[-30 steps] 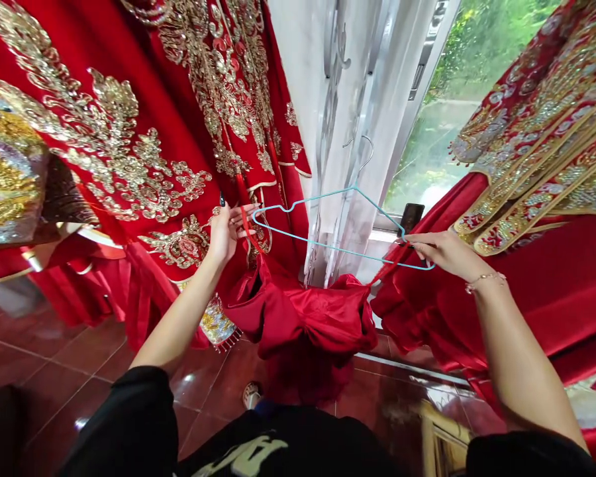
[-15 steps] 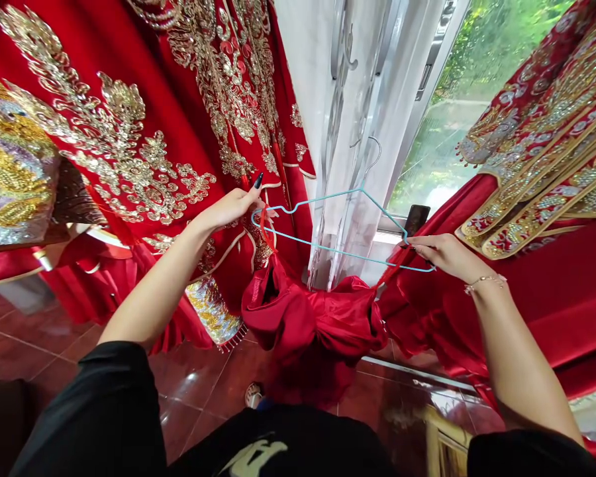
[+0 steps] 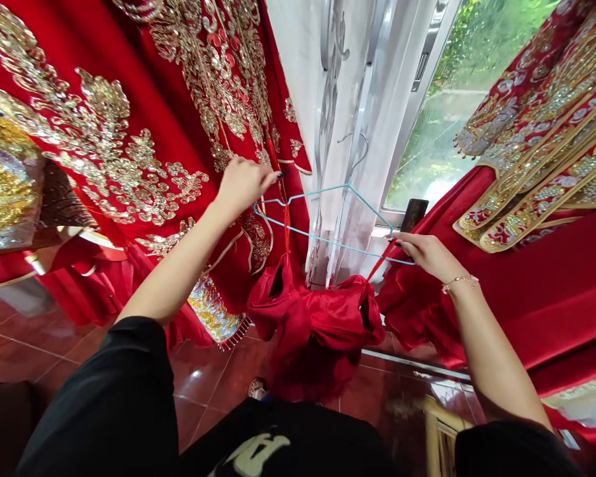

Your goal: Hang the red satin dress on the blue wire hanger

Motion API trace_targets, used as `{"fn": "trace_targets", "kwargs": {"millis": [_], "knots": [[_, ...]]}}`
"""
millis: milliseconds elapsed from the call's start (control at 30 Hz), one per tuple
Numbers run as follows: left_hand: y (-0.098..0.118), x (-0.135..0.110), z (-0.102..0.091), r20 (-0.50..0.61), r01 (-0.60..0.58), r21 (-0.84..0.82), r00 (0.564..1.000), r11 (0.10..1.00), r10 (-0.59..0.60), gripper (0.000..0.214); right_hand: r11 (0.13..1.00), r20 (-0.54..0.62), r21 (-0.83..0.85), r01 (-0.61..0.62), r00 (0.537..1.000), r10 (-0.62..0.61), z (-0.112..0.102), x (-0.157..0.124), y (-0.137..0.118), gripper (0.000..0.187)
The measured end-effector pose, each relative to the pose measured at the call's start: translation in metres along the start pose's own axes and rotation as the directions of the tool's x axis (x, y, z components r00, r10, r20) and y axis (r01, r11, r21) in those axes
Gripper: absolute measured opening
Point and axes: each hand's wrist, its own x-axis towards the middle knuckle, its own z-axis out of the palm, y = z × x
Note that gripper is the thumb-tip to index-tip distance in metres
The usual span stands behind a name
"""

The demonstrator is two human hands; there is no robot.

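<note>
A light-blue clothes hanger (image 3: 322,191) with a metal hook spans the space between my hands. From it hangs a red dress (image 3: 330,311) by two thin straps. The left strap (image 3: 287,232) sits at the notch in the hanger's left shoulder. My left hand (image 3: 243,184) is just above the hanger's left end, thumb pointing right; its other fingers are largely hidden, so its grip is unclear. At the other end, my right hand (image 3: 422,253) pinches the hanger close to its right notch, where the right strap (image 3: 381,258) is looped.
Red garments with gold beadwork (image 3: 104,106) hang on the left, and another embroidered garment (image 3: 541,165) hangs on the right. Behind the hanger are a white metal rack (image 3: 334,86), white curtain and window (image 3: 437,146). A bamboo-like frame (image 3: 434,430) stands on the tiled floor (image 3: 198,391).
My left hand has risen and shifted right, away from the left strap, which has slid inward to the notch. The hanger, dress and my right hand have moved slightly left.
</note>
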Motion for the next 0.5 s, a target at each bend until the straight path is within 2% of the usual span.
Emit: {"fn": "trace_targets", "kwargs": {"millis": [67, 133, 167, 200, 233, 267, 333, 400, 433, 500], "knots": [[0.002, -0.018, -0.002, -0.086, 0.011, 0.074, 0.996, 0.997, -0.005, 0.029, 0.997, -0.114, 0.074, -0.039, 0.992, 0.048, 0.006, -0.012, 0.004, 0.043], [0.009, -0.055, 0.005, -0.11, -0.014, 0.01, 0.994, 1.0, 0.015, 0.029, 0.974, -0.248, 0.216, -0.066, 0.961, 0.12, 0.014, -0.031, 0.012, 0.059], [0.013, -0.079, 0.012, -0.047, -0.053, -0.09, 0.998, 0.995, 0.049, 0.031, 0.952, -0.305, 0.296, -0.084, 0.936, 0.178, 0.021, -0.042, 0.018, 0.066], [0.017, -0.104, 0.023, 0.06, -0.079, -0.224, 0.994, 0.971, 0.094, 0.031, 0.921, -0.334, 0.374, -0.111, 0.91, 0.245, 0.03, -0.053, 0.025, 0.07], [0.022, -0.129, 0.035, 0.207, -0.065, -0.352, 0.967, 0.934, 0.146, 0.029, 0.889, -0.34, 0.433, -0.152, 0.885, 0.317, 0.041, -0.065, 0.033, 0.067], [0.025, -0.152, 0.049, 0.321, -0.02, -0.445, 0.93, 0.895, 0.18, 0.027, 0.863, -0.322, 0.461, -0.207, 0.867, 0.38, 0.055, -0.075, 0.041, 0.061], [0.03, -0.189, 0.072, 0.512, 0.088, -0.535, 0.825, 0.84, 0.239, 0.028, 0.821, -0.144, 0.457, -0.342, 0.883, 0.447, 0.086, -0.091, 0.055, 0.051], [0.032, -0.209, 0.085, 0.591, 0.158, -0.567, 0.762, 0.808, 0.265, 0.034, 0.79, 0.021, 0.421, -0.446, 0.875, 0.483, 0.117, -0.099, 0.063, 0.042], [0.031, -0.213, 0.086, 0.596, 0.181, -0.572, 0.762, 0.8, 0.254, 0.037, 0.779, 0.075, 0.409, -0.476, 0.868, 0.491, 0.13, -0.101, 0.064, 0.036], [0.029, -0.213, 0.082, 0.563, 0.221, -0.569, 0.807, 0.792, 0.179, 0.043, 0.764, 0.129, 0.398, -0.507, 0.856, 0.501, 0.147, -0.101, 0.065, 0.023]]}}
